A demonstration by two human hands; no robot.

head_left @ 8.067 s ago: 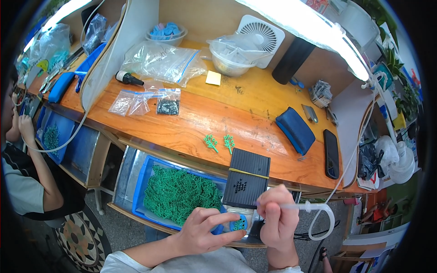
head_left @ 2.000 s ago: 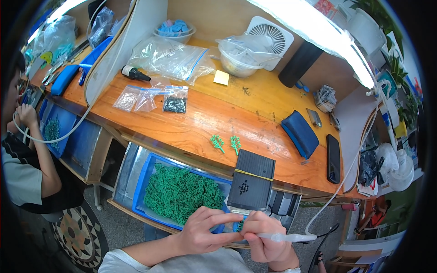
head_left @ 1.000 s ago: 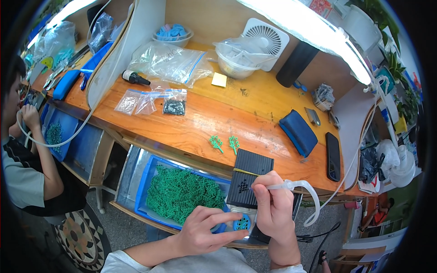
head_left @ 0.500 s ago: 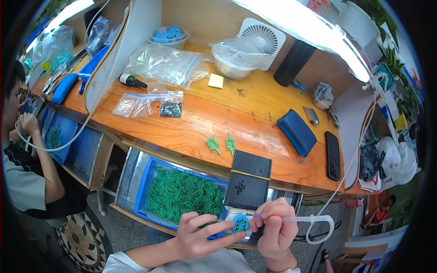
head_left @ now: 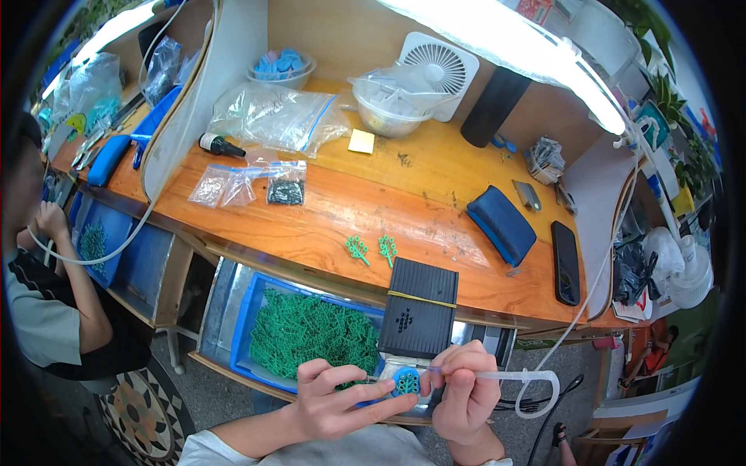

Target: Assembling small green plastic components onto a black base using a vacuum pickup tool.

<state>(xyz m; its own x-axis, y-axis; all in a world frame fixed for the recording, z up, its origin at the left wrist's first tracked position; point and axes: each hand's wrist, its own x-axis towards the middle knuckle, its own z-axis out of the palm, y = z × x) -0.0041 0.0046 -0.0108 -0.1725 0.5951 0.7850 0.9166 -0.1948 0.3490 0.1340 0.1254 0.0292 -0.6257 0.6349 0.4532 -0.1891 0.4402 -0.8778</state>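
Note:
My left hand (head_left: 334, 404) has its fingers reaching right, with fingertips at the left and lower edges of a small blue disc (head_left: 406, 381). A green branch-shaped piece with dark round spots lies on the disc. Just right of it, my right hand (head_left: 468, 396) pinches a thin translucent dispenser with a purplish tip, pointed at the disc. A white tube (head_left: 550, 378) runs from it and loops out to the right. Behind the disc rests a black ribbed box (head_left: 420, 303) with a yellow rubber band. Two green branch pieces (head_left: 357, 249) lie on the bench.
An open drawer holds a blue tray (head_left: 240, 334) heaped with green pieces. On the bench (head_left: 326, 210) are plastic bags (head_left: 264, 116), a dark bottle (head_left: 221, 145), a bowl (head_left: 388, 116), a blue pouch (head_left: 502, 225) and a phone (head_left: 566, 264). A co-worker (head_left: 58, 311) sits at the left.
The view has shifted slightly, so the bench things appear a little further left. Both hands keep nearly the same pose at the disc.

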